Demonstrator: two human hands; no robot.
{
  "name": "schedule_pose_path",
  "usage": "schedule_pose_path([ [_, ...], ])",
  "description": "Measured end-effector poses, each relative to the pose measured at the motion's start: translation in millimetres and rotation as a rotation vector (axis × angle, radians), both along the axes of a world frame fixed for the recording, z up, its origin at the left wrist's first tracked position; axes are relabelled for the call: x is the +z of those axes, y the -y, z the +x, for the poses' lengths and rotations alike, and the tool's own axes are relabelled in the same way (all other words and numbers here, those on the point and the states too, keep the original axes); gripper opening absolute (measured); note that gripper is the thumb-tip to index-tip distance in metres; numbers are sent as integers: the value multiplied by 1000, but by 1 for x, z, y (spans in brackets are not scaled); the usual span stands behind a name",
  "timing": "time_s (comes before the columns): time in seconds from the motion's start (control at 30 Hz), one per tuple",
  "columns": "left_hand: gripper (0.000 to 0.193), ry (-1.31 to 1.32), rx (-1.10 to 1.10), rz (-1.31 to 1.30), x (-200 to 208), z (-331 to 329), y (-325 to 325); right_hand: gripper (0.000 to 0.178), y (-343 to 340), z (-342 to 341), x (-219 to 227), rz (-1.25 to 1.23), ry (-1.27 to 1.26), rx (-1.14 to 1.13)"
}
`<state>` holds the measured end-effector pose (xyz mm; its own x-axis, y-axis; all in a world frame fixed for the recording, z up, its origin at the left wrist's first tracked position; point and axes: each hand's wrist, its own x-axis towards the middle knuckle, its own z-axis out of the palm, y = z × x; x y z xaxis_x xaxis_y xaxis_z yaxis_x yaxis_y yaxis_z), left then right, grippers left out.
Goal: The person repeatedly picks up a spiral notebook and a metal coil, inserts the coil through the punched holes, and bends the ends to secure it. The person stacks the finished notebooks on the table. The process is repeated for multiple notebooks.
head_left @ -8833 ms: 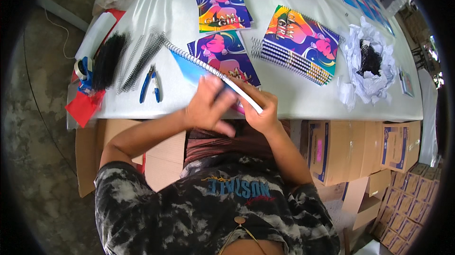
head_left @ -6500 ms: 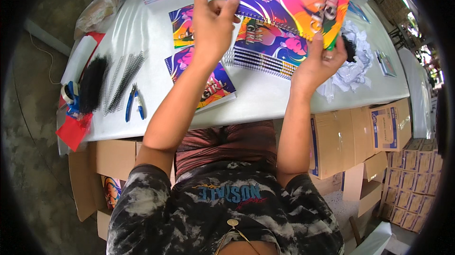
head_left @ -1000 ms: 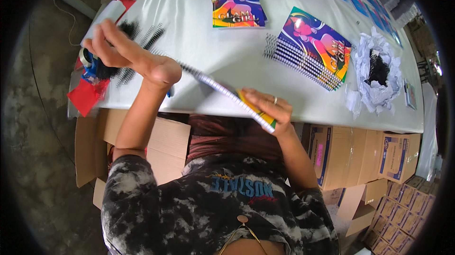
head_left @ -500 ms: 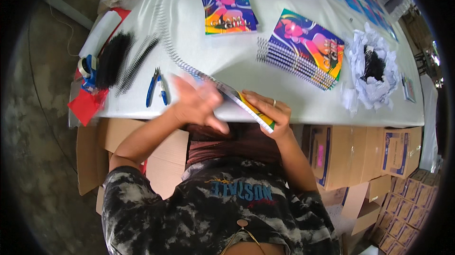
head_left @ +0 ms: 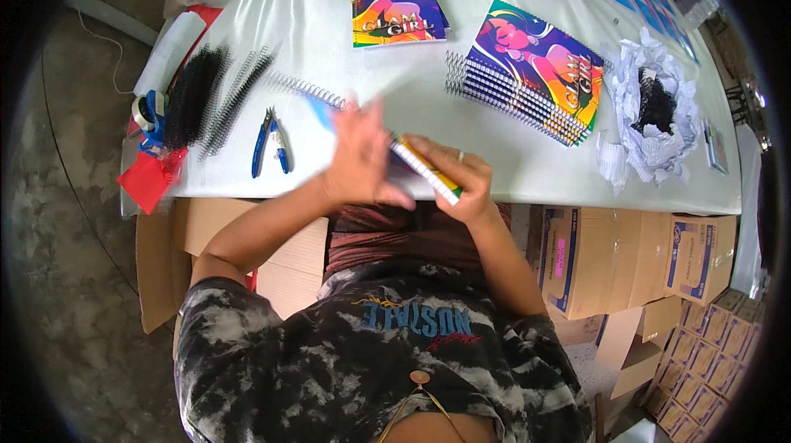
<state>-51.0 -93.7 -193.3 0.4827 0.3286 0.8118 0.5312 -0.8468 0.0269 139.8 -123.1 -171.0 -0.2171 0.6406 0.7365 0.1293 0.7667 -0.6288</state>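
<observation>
At the table's near edge, just above the lap: a notebook [head_left: 432, 173] held on a slant, its spine turned up, over the white table [head_left: 362, 76].
Right hand: at 4 o'clock on the notebook, thumb and fingers closed round its lower end.
Left hand [head_left: 358, 156]: at 9 o'clock, blurred, fingers stretched out and thumb spread wide; whether it touches the spine I cannot tell.
Wire coil [head_left: 317, 90]: sticking out past the left hand towards 10 o'clock, partly blurred.
Done, it seems: the stack of bound notebooks [head_left: 534, 72], between 1 and 2 o'clock, coils along their edges.
Left, it seems: the held notebook, its coil apparently only partly in; also the notebook pile [head_left: 397, 10] near 12 o'clock, where I make out no coil.
Spare coils [head_left: 235, 105]: between 9 and 10 o'clock.
Pliers [head_left: 261, 146]: at 9 o'clock, lying untouched beside a blue-and-white pen [head_left: 280, 149].
Crumpled paper [head_left: 620, 146]: between 2 and 3 o'clock, around a dark bundle [head_left: 656, 105].
</observation>
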Motion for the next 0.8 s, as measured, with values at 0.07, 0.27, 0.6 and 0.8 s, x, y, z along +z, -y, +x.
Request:
schedule_pose_path([
  [0.07,95,-111,-219,84,0,-11,13,37,-4,0,-1,15,-18,-6],
  [0.27,98,-15,24,-71,3,-5,12,36,-10,-13,5,-41,-12,52],
  [0.6,115,-91,60,-87,10,3,-9,53,-25,-20,-6,-74,4,49],
  [0.8,92,-60,-76,17,26,-4,2,55,-33,-44,0,-9,46,54],
])
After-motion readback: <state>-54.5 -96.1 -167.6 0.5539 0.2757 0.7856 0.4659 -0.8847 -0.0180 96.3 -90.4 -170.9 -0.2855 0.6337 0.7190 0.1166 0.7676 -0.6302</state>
